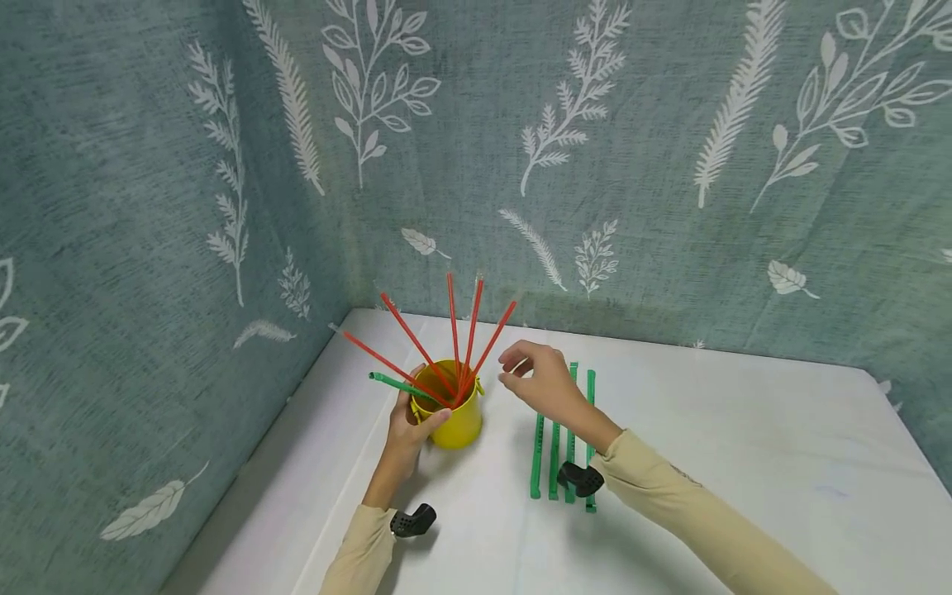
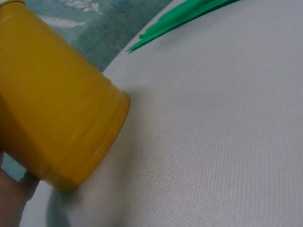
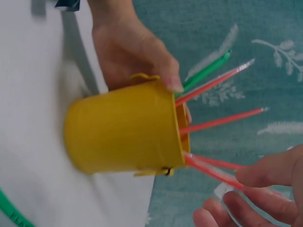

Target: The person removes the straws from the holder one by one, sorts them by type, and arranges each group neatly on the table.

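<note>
A yellow bucket [image 1: 459, 431] stands on the white table, and my left hand [image 1: 404, 440] grips its left side with the thumb at the rim. Several red straws [image 1: 402, 321], apparently in clear wrappers, fan out of the bucket. One green-wrapped straw [image 1: 392, 382] leans out to the left. My right hand [image 1: 546, 384] hovers right of the bucket, fingers loosely bent, holding nothing visible. Seen from the right wrist, its fingers [image 3: 272, 172] overlap the end of a red straw [image 3: 215, 174]; in the head view they look apart from it.
Several long green-wrapped straws [image 1: 536, 463] lie side by side on the table [image 1: 714, 463], partly under my right forearm. Teal cloth [image 1: 476, 165] with white leaf prints hangs behind and along the left. A black wrist device [image 1: 580, 478] sits at each cuff.
</note>
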{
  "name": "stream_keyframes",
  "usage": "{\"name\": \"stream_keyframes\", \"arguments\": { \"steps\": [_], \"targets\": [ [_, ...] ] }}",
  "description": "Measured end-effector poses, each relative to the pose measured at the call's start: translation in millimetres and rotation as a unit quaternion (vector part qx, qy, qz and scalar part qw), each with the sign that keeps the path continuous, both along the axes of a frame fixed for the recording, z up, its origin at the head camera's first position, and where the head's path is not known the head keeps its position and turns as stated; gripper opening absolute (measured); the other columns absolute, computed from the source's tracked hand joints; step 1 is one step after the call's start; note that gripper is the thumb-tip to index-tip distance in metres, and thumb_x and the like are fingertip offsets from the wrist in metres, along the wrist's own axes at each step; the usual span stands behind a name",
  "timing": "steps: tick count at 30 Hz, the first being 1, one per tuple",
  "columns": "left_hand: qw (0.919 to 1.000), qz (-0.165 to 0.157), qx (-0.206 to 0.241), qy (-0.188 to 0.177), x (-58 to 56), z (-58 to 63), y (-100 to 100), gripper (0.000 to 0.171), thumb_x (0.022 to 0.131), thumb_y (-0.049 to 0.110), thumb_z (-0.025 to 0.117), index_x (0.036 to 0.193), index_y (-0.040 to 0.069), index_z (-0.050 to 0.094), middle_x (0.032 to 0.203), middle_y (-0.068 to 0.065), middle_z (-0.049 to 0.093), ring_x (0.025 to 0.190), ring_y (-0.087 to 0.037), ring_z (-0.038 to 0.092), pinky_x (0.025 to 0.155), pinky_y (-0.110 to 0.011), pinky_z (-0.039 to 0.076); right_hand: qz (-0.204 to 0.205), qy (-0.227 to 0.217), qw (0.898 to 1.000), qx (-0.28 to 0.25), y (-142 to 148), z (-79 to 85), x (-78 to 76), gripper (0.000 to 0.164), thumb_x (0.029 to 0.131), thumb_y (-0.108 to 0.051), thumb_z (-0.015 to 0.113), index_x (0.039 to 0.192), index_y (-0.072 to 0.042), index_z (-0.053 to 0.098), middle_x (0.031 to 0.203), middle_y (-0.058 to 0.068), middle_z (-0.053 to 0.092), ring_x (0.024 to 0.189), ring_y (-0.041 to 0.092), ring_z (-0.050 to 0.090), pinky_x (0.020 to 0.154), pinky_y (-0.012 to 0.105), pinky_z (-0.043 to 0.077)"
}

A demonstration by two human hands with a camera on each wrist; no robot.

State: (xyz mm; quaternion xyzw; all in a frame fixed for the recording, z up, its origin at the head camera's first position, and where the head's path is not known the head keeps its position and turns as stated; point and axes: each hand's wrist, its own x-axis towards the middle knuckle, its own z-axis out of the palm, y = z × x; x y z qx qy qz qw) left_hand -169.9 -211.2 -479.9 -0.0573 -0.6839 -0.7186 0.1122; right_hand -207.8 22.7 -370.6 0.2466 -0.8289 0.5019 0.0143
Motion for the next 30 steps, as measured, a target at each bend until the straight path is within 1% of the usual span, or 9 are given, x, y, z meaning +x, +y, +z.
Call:
{"name": "stream_keyframes", "arguments": {
  "steps": [7,10,16,19,23,27,30],
  "targets": [
    [1.0000,0.006,-0.004,-0.004,2.7,-0.2,-0.1,0.074,0.081,0.003,0.068,0.145,0.017,0.033,0.135,-0.012,0.047,0.121,-0.024,0.046,0.099,-0.022,0.037,0.029,0.018,0.999,-0.012,-21.0,4.4,5.2,0.011,0.084,-0.003,0.065,0.095,-0.004,0.065,0.090,0.006,0.065,0.078,0.019,0.063,0.067,0.027,0.053],
    [1.0000,0.001,-0.003,-0.004,3.3,-0.9,0.3,0.074,0.082,0.002,0.068,0.145,0.017,0.032,0.136,-0.012,0.047,0.121,-0.024,0.046,0.100,-0.023,0.037,0.041,0.026,0.999,-0.022,-29.2,5.5,7.2,0.012,0.084,-0.002,0.065,0.095,-0.001,0.065,0.089,0.007,0.065,0.077,0.020,0.063,0.067,0.027,0.052],
    [1.0000,-0.002,-0.004,-0.003,5.2,-0.7,0.9,0.075,0.083,0.001,0.065,0.147,0.014,0.028,0.137,-0.014,0.044,0.119,-0.026,0.047,0.097,-0.022,0.040,0.070,0.035,0.997,-0.023,-45.3,8.3,10.4,0.011,0.084,-0.002,0.064,0.096,-0.004,0.065,0.090,0.010,0.065,0.079,0.020,0.062,0.067,0.025,0.052],
    [0.9999,-0.001,-0.013,-0.004,4.3,-1.0,0.2,0.075,0.084,0.002,0.065,0.148,0.013,0.028,0.138,-0.015,0.044,0.117,-0.025,0.048,0.095,-0.022,0.042,0.075,0.032,0.996,-0.022,-52.9,9.5,11.8,0.011,0.084,-0.001,0.064,0.095,-0.004,0.064,0.091,0.013,0.065,0.078,0.019,0.061,0.068,0.023,0.052],
    [0.9998,0.004,-0.016,-0.010,3.2,-0.3,-0.5,0.072,0.083,0.004,0.066,0.146,0.017,0.032,0.136,-0.012,0.045,0.115,-0.024,0.049,0.095,-0.022,0.043,0.079,0.030,0.996,-0.017,-61.9,10.0,13.4,0.012,0.083,-0.001,0.065,0.095,-0.002,0.064,0.092,0.015,0.065,0.077,0.018,0.060,0.069,0.022,0.051],
    [0.9997,0.005,-0.019,-0.016,2.4,0.7,-0.3,0.072,0.083,0.005,0.066,0.145,0.018,0.032,0.136,-0.009,0.045,0.116,-0.020,0.049,0.096,-0.021,0.041,0.083,0.031,0.996,-0.009,-68.4,9.3,14.2,0.014,0.083,-0.002,0.065,0.098,0.000,0.065,0.094,0.013,0.066,0.077,0.017,0.060,0.069,0.022,0.050],
    [0.9997,-0.001,-0.015,-0.017,1.6,2.0,1.3,0.072,0.084,0.005,0.066,0.146,0.018,0.031,0.137,-0.008,0.044,0.116,-0.019,0.048,0.097,-0.021,0.040,0.086,0.032,0.996,-0.009,-72.1,8.9,14.5,0.015,0.084,-0.001,0.066,0.099,0.001,0.065,0.094,0.013,0.066,0.078,0.018,0.060,0.070,0.023,0.050]
  ]
}}
